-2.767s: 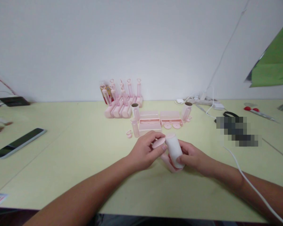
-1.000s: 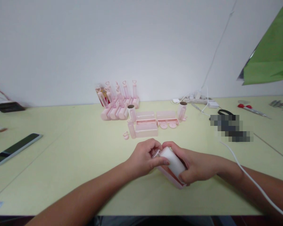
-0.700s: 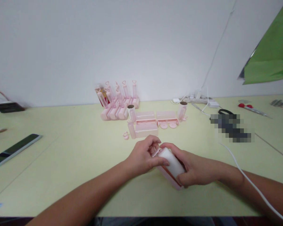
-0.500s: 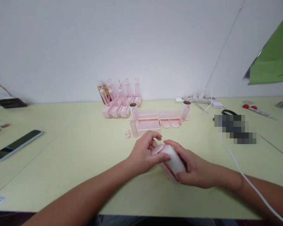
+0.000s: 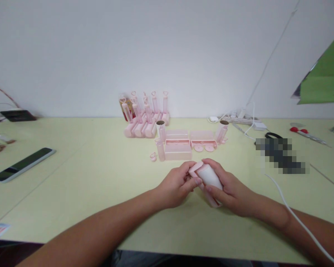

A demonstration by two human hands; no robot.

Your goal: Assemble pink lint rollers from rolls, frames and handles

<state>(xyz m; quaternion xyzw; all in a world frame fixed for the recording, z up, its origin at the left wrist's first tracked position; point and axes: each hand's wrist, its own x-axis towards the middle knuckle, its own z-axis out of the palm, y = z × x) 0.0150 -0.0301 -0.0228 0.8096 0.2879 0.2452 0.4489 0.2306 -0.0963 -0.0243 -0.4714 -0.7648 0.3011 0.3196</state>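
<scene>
Over the near middle of the table, a white roll [image 5: 210,177] sits in a pink plastic case [image 5: 211,200] that lies tilted between my hands. My left hand [image 5: 179,185] grips the case's far left end, thumb against its side near a pink round disc [image 5: 197,167]. From the right, my right hand [image 5: 232,189] wraps round the roll and case, with the thumb on the near side. Its other fingers are partly hidden behind the roll. Beyond my hands stands an open pink case [image 5: 178,152], and to its right another open pink case [image 5: 203,142] with two loose pink discs [image 5: 203,148] before it.
Several pink cases with upright clear tubes [image 5: 140,128] stand by the wall. Two rolls with brown cores [image 5: 160,128] stand near the open cases. A small pink heart-topped cap [image 5: 153,157] lies left. A phone-like device [image 5: 25,165] lies far left; a white cable [image 5: 284,202] crosses my right forearm.
My left fingers have closed in on the case's end, and the disc now lies against it. My right thumb has moved up along the roll. The view has shifted slightly.
</scene>
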